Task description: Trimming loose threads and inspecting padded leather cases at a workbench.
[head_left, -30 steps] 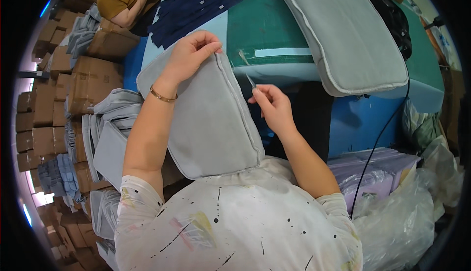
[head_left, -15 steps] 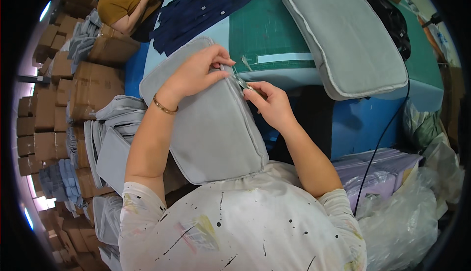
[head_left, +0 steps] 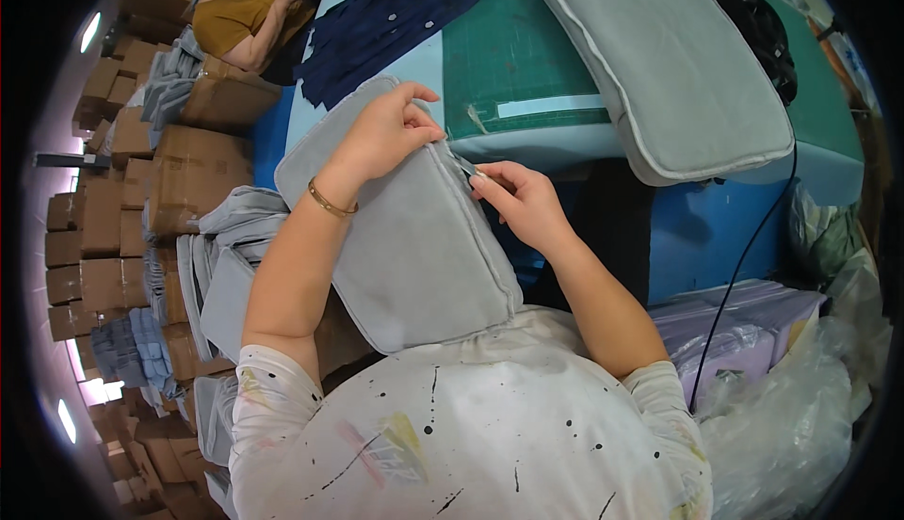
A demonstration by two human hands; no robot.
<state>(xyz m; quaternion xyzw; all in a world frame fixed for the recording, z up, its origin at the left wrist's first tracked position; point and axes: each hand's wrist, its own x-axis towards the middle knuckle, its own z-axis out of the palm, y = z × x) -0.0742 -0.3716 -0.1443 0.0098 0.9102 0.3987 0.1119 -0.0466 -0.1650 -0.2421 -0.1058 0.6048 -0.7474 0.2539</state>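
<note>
A grey padded rectangular piece with piped edges (head_left: 414, 256) rests against my lap and the table edge, tilted toward the upper left. My left hand (head_left: 386, 134), a bracelet on its wrist, pinches its upper right edge. My right hand (head_left: 527, 200) grips a small metal tool, apparently thread snips (head_left: 468, 167), with the tip at the piped seam just below my left fingers. A second grey padded piece (head_left: 659, 64) lies on the table to the right.
A green cutting mat (head_left: 508, 40) covers part of the table, beside navy fabric (head_left: 377, 26). Cardboard boxes (head_left: 193, 181) and grey fabric pieces (head_left: 226, 304) stack at left. A co-worker (head_left: 240, 26) is at upper left. Plastic-wrapped lilac items (head_left: 734, 332) and a black cable (head_left: 744, 247) are at right.
My right hand moved up to the seam with the tool. My left hand shifted slightly down and right along the edge, and the view has shifted a little.
</note>
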